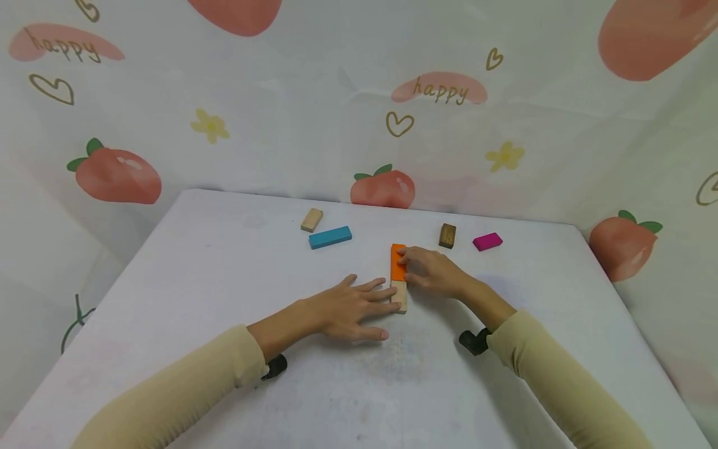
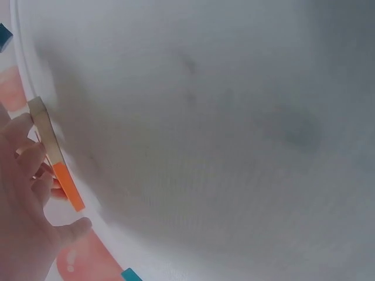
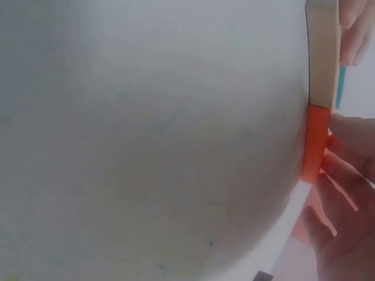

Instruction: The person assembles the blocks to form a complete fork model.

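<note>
An orange block point(image 1: 397, 267) and a plain wooden block point(image 1: 401, 296) lie end to end in one line on the white table. My left hand point(image 1: 348, 312) is spread, its straight fingertips touching the left side and top of the wooden block. With curled fingers and thumb, my right hand point(image 1: 436, 272) holds the orange block from its right side. In the right wrist view, the two blocks meet at their ends, the orange block point(image 3: 315, 143) beside my thumb and fingers. The left wrist view also shows the wooden block point(image 2: 45, 130) against my left fingers.
Toward the back left lie a small plain wooden block point(image 1: 311, 220) and a long blue block point(image 1: 330, 237). A dark brown block point(image 1: 447, 236) and a magenta block point(image 1: 487, 241) lie at the back right. A printed cloth point(image 1: 314, 137) hangs behind the table point(image 1: 224, 249).
</note>
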Available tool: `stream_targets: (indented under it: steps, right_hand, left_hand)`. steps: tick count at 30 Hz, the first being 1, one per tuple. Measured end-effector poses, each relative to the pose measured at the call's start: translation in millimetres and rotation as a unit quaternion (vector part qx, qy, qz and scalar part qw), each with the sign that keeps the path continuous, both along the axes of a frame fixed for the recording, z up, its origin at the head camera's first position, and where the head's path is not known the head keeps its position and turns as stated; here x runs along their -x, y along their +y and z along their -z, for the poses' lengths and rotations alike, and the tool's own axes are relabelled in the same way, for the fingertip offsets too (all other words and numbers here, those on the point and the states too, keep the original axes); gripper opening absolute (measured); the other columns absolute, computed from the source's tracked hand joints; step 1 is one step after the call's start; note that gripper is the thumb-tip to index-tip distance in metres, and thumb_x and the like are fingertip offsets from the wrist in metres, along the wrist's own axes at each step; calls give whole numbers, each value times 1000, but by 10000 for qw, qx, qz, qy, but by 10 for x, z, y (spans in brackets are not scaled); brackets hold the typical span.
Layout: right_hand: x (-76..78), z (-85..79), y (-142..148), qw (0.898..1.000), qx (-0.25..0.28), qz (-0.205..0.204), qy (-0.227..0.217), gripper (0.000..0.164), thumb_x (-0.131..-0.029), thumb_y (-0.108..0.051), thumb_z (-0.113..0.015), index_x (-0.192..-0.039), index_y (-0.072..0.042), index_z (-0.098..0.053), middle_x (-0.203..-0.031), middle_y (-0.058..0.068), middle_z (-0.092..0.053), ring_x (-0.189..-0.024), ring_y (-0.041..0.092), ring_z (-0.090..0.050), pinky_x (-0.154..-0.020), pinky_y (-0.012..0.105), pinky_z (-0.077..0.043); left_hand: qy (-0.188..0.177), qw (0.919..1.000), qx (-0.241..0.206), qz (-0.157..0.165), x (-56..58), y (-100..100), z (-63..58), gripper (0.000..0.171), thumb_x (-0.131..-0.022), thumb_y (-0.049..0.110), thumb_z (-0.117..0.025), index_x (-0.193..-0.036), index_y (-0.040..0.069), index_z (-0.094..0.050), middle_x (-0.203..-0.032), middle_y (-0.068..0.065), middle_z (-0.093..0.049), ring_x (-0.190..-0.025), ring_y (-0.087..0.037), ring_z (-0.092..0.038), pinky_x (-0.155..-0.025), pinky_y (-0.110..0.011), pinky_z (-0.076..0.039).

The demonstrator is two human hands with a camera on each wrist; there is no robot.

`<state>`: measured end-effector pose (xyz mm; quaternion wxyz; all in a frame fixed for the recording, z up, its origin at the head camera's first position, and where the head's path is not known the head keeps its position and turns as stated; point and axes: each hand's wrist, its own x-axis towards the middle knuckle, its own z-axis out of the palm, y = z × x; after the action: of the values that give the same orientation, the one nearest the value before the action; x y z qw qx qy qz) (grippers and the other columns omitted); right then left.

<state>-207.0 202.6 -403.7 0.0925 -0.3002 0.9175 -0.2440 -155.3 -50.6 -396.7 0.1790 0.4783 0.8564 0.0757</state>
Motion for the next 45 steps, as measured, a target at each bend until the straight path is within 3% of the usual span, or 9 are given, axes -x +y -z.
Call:
stream_targets:
  steps: [7, 25, 45]
  right_hand:
    - [-54, -9, -11, 10000, -23, -73, -63, 39, -93, -25, -69, -125, -4, -62, -143, 15, -54, -136, 35, -46, -112, 55, -34]
    - [-180, -5, -21, 9998, -193, -43, 65, 42, -92, -25, -69, -129, -5, -62, -148, 13, -50, -139, 35, -42, -110, 57, -35]
    - [-210, -8, 1, 9997, -159, -113, 166, 45, -92, -25, -72, -130, -3, -62, -148, 13, -51, -139, 35, -43, -109, 57, -35]
  left_hand:
    - [57, 10000, 17, -25, -29, -38, 6, 65, -99, 62, -40, -157, 35, -29, -165, 8, -17, -154, -23, -6, -115, -67, -11]
    - [239, 9997, 27, 98, -139, -59, 25, 67, -100, 63, -37, -159, 34, -23, -166, 8, -12, -153, -20, -4, -115, -65, -14]
    - [158, 9998, -9, 114, -147, -42, 46, 68, -99, 63, -38, -159, 33, -24, -166, 7, -13, -153, -20, -3, -115, -65, -13]
